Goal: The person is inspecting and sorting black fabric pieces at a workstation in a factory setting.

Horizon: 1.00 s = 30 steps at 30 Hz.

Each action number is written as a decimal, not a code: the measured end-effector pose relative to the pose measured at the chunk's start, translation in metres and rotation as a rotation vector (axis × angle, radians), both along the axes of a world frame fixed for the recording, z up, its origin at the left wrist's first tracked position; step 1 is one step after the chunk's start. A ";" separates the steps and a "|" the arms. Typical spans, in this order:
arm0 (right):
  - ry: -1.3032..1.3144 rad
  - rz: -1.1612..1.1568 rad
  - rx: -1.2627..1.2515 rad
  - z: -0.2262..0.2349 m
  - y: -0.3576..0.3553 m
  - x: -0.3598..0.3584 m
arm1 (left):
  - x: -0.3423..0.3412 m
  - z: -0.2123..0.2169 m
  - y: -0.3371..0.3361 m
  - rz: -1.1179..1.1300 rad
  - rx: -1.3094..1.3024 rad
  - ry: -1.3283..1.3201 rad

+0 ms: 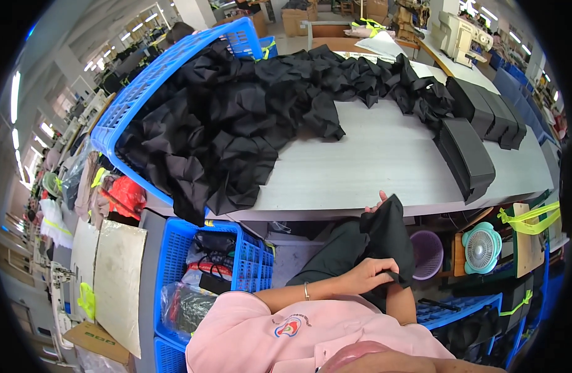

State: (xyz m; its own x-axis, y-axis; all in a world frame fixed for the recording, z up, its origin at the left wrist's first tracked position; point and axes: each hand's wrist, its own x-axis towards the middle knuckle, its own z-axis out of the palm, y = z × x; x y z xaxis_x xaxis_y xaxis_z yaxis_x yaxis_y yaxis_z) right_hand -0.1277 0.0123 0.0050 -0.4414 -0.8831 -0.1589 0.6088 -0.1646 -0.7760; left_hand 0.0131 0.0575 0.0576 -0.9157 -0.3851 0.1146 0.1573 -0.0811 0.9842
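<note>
A piece of black cloth (390,239) is stretched upright between my hands, over my lap. My left hand (374,275) is closed on its lower edge, fingers bent and pinching the fabric. At the cloth's upper edge, only some fingertips of my right hand (379,202) show; the palm is hidden behind the fabric it holds up. On the grey-white table (354,165) in front lies a large crumpled heap of black cloth pieces (236,118). Its left part spills out of a tipped blue plastic basket (143,84).
Folded black stacks (465,158) lie at the table's right, below a sewing machine (463,38). A blue crate (255,258) with bagged items stands at my left. To the right are a purple bin (427,255), a small teal fan (482,247) and a blue basket (460,311).
</note>
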 end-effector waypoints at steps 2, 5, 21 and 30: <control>-0.154 -0.011 0.029 0.006 0.007 0.009 | 0.003 -0.002 -0.005 -0.052 -0.085 0.010; -0.291 0.026 0.040 0.002 0.019 0.010 | 0.006 0.014 -0.013 -0.191 -0.144 -0.041; 0.521 0.420 -0.005 0.027 0.122 0.072 | 0.028 0.001 -0.180 1.021 0.011 0.182; 1.035 -0.132 0.063 0.038 0.090 0.061 | 0.044 0.002 -0.047 0.580 -0.303 0.159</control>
